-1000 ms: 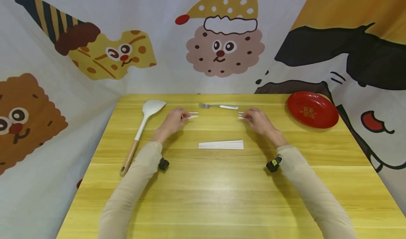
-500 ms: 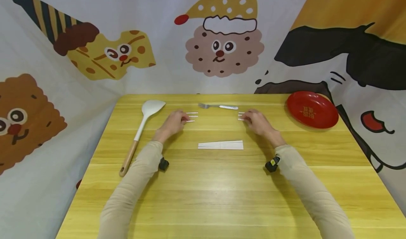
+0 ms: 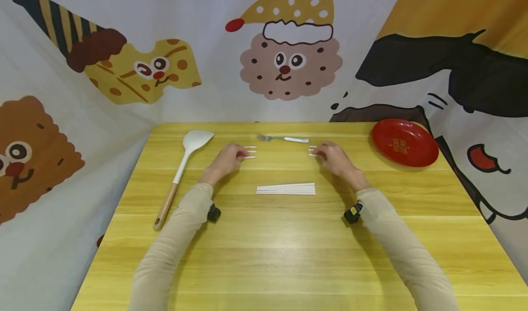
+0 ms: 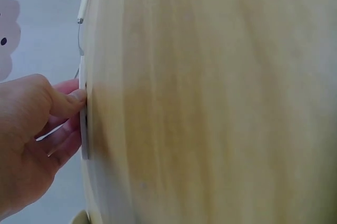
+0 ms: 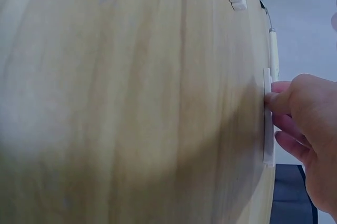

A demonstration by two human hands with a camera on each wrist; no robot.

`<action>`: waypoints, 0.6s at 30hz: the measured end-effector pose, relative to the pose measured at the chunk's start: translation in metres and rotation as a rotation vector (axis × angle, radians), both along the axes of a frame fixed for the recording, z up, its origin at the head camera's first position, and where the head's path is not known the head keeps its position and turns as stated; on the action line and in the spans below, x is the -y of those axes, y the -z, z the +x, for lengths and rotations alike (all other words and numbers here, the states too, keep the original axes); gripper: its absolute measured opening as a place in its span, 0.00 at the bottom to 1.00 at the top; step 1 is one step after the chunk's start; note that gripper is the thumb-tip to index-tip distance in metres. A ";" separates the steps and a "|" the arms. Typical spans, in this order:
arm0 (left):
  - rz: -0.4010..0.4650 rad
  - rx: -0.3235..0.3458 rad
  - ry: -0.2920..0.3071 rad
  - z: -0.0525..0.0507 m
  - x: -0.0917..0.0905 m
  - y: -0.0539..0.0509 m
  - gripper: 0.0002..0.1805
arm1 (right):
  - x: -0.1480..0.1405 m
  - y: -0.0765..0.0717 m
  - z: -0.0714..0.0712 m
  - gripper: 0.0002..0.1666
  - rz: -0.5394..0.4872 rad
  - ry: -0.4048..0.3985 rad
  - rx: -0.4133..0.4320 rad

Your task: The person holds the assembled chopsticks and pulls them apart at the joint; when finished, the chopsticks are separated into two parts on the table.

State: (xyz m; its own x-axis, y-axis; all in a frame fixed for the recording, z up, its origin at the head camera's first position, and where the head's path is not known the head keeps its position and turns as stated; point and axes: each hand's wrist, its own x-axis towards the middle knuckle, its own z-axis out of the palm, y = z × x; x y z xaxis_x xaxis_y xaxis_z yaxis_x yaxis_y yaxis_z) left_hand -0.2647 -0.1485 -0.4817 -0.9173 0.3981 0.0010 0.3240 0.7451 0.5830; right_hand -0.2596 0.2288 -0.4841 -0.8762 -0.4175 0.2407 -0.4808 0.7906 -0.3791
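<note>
My left hand point(image 3: 228, 158) pinches a white stick point(image 3: 250, 157) lying at the table's far side. Two more white sticks show their ends just beyond it. Its thumb and fingers sit on the stick point(image 4: 84, 124) in the left wrist view. Opposite, my right hand point(image 3: 333, 157) pinches another white stick point(image 3: 312, 155), with two similar ends beyond it. In the right wrist view that stick point(image 5: 268, 142) lies under my thumb and fingers. The hands hide much of both groups. Nearer me, a bundle of white sticks point(image 3: 286, 189) lies side by side, narrower at its left end.
A fork point(image 3: 282, 138) with a white handle lies behind the hands. Left of them is a white spatula point(image 3: 179, 169) with a wooden handle. A red plate point(image 3: 416, 150) stands at the far right corner. A printed cloth point(image 3: 222, 72) hangs behind the table point(image 3: 280, 256).
My left hand's stick has moved nearer to me, then slid right into line with the two behind it. The right hand's stick has shifted slightly toward me.
</note>
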 end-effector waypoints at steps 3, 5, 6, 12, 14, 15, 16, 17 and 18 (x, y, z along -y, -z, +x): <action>0.003 -0.005 0.002 -0.001 -0.001 0.001 0.11 | -0.001 0.000 -0.001 0.07 -0.002 0.002 -0.009; 0.010 -0.006 0.000 0.000 -0.001 0.002 0.11 | -0.001 0.000 -0.001 0.07 -0.002 -0.002 -0.014; 0.017 -0.006 -0.001 0.000 0.000 0.002 0.11 | 0.000 0.000 -0.001 0.07 -0.001 -0.004 -0.017; 0.066 -0.047 -0.014 0.009 -0.002 -0.009 0.12 | 0.003 -0.005 0.002 0.07 -0.020 -0.032 -0.062; 0.072 -0.058 0.000 0.013 -0.005 -0.014 0.11 | 0.006 -0.010 0.006 0.08 -0.040 -0.057 -0.077; 0.075 -0.060 0.013 0.015 -0.007 -0.016 0.11 | 0.008 -0.011 0.008 0.08 -0.046 -0.074 -0.085; 0.071 -0.062 0.028 0.017 -0.009 -0.017 0.11 | 0.010 -0.013 0.011 0.09 -0.052 -0.093 -0.085; 0.065 -0.063 0.045 0.020 -0.012 -0.019 0.11 | 0.012 -0.014 0.014 0.09 -0.055 -0.116 -0.081; 0.061 -0.060 0.065 0.022 -0.015 -0.020 0.11 | 0.015 -0.016 0.017 0.09 -0.055 -0.138 -0.074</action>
